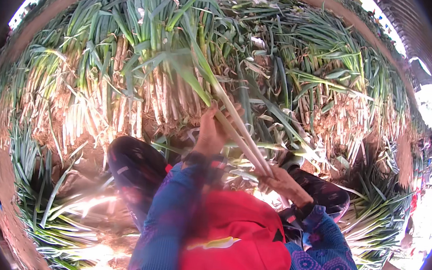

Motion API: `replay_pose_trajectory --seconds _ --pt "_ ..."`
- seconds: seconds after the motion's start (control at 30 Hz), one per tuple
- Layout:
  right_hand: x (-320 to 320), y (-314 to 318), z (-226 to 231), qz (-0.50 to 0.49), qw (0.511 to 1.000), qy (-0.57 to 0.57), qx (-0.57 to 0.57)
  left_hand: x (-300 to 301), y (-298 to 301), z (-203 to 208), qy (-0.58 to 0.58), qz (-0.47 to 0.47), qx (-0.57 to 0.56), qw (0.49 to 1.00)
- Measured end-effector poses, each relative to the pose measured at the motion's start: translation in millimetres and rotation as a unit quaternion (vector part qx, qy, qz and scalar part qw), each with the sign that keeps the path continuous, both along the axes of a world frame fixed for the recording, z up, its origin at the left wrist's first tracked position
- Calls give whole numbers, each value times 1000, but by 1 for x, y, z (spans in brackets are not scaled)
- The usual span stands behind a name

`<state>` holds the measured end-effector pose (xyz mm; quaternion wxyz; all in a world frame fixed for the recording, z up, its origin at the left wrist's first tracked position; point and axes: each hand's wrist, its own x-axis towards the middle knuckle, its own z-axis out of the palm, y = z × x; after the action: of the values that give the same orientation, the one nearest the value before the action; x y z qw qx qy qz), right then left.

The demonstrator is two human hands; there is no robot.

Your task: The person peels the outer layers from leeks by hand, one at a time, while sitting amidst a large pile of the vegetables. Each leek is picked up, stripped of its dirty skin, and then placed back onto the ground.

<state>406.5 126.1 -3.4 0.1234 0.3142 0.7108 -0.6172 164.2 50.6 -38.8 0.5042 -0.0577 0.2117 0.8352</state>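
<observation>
Your left hand (211,129) is closed around the pale stalks of a green onion bunch (227,120), gripping partway up the white shafts, with the green leaves fanning up and away beyond that grip. Your right hand (286,185) pinches the same stalks at their lower end, just below the left grip. Behind both grips lies the heaped pile of green onions (103,73); beneath them, your red apron (232,239).
</observation>
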Motion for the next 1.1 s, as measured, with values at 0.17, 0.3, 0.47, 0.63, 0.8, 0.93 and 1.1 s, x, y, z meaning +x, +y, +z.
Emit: replay_pose_trajectory --seconds 0.17,0.3,0.47,0.63,0.8,0.93,1.1 --pt "10 -27 27 -5 1000 14 -27 -3 2 2 37 -38 132 990" --pt "11 -27 31 7 998 50 -32 2 -4 28 64 -11 113 991" --pt "-14 -34 41 55 997 23 -54 -17 -47 61 117 104 88 984" --pt "-12 -13 3 56 992 32 -108 -52 -131 134 193 262 107 940" --pt "-53 -34 2 104 994 2 41 -106 -280 210 353 431 -25 830" --pt "-87 -35 -24 75 995 36 50 -131 -426 220 403 526 -94 744" --pt "-116 -14 -44 67 995 -1 70 -109 -620 198 325 523 -221 756"
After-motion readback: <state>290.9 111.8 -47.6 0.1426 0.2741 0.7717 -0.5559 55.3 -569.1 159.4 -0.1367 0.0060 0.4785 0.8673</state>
